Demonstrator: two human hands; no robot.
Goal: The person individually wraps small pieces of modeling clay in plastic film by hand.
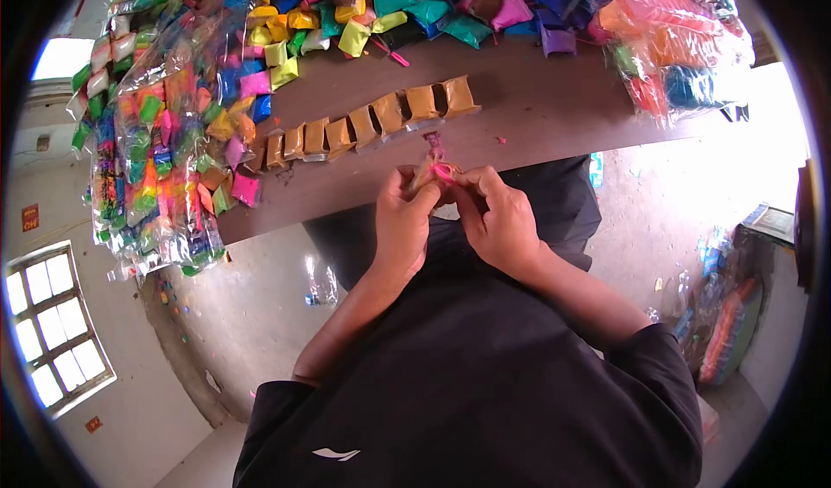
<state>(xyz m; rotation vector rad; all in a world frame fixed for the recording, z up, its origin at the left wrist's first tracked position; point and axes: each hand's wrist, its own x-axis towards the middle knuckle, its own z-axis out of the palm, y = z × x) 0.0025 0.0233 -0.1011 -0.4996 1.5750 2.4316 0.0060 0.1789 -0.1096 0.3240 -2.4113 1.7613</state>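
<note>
In the head view my left hand [404, 219] and my right hand [502, 219] meet just off the table's near edge. Both pinch a small bundle of pink and tan strands [442, 173], thumbs and fingertips pressed close on it. Loops of pink show between the fingertips, and I cannot tell what the strands are made of. A purplish piece [433, 142] lies right above the bundle. Beyond my hands, a slanting row of small tan-brown packets [363, 124] rests on the table.
The brown table [537, 90] carries a heap of colourful small packets [389, 3] along its back. Clear plastic bags of coloured packets [164, 142] hang over the left end. More bags [671, 46] lie at the right. A plastic bottle [322, 284] is on the floor.
</note>
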